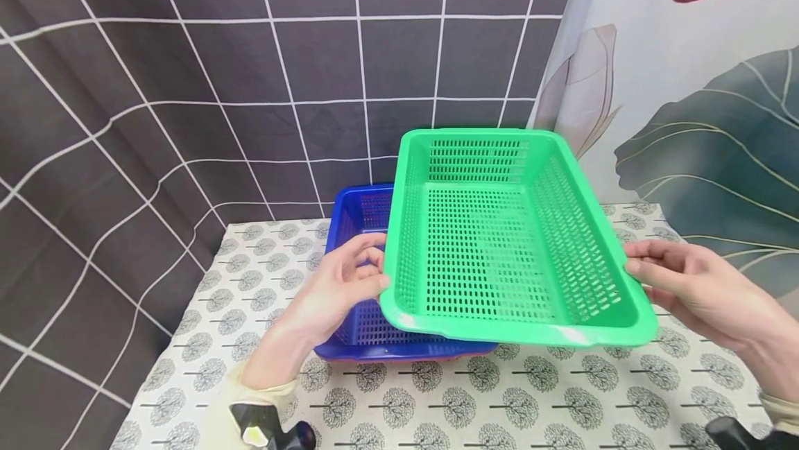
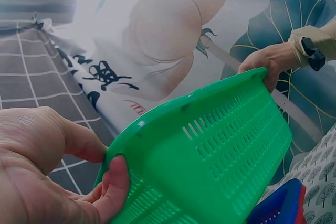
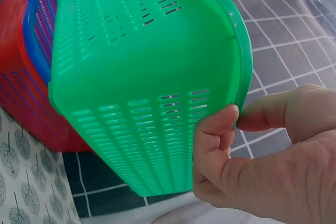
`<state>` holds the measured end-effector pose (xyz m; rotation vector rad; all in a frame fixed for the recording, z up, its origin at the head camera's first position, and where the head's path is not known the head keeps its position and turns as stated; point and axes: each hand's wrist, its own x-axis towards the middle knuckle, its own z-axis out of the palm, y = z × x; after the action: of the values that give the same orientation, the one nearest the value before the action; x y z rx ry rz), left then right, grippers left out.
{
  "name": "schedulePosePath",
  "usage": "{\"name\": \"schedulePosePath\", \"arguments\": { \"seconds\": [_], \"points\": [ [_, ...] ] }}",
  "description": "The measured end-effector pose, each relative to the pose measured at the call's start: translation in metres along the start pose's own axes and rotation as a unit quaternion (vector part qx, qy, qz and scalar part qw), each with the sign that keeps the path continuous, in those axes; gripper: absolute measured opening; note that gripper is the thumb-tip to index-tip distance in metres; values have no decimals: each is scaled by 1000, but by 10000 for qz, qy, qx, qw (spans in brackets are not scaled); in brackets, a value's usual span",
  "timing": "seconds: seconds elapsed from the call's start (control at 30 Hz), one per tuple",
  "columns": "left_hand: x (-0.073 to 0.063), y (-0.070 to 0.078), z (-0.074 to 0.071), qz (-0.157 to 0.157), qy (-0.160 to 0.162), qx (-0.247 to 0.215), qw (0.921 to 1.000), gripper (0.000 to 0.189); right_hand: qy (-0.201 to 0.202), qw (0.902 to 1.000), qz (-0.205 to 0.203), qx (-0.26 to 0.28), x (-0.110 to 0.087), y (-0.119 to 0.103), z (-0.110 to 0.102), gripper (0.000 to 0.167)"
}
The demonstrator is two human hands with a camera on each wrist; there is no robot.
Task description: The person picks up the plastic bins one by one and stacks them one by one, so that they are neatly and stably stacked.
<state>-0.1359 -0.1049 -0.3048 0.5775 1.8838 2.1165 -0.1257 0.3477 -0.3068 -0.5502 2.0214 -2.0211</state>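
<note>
A green slotted plastic basket (image 1: pixel 487 249) is held up and tilted, its open top facing the head camera. My left hand (image 1: pixel 337 283) pinches its left rim between thumb and fingers, as the left wrist view also shows at close range. On the opposite side my right hand (image 1: pixel 693 283) grips the right rim; in the right wrist view the thumb and curled fingers clasp that rim. Behind and below it, on the table, sits a blue basket (image 1: pixel 358 214) nested in a red basket (image 3: pixel 16 72). The green basket covers much of the blue one, apart from its left side and front edge.
The table is covered by a cloth (image 1: pixel 349 401) with a tree print. A dark curtain (image 1: pixel 318 62) with white grid lines hangs behind and to the left. At the right hangs a pale cloth (image 1: pixel 649 75) with a large leaf pattern.
</note>
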Motion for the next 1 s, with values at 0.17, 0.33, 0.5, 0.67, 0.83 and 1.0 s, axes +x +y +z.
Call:
{"name": "schedulePosePath", "arguments": {
  "seconds": [0.17,0.33,0.5,0.67,0.83,1.0],
  "points": [
    [-5,0,-9,33,-29,104,9999,60,-37,10000,-3,55,9,0,7,26],
    [-11,0,-17,99,-94,100,9999,61,-262,9996,-67,87,17,1,14,26],
    [-16,-2,-26,231,-124,53,9996,61,-449,9988,-132,128,24,3,23,26],
    [-16,-2,-28,222,-117,86,9996,61,-217,9997,-75,-108,25,1,27,20],
    [-17,-2,-30,246,-127,260,9993,60,-193,9997,-7,-180,25,-1,29,19],
    [-17,-3,-32,261,-210,342,9989,58,-120,9996,132,-198,25,-2,31,19]
  ]
}}
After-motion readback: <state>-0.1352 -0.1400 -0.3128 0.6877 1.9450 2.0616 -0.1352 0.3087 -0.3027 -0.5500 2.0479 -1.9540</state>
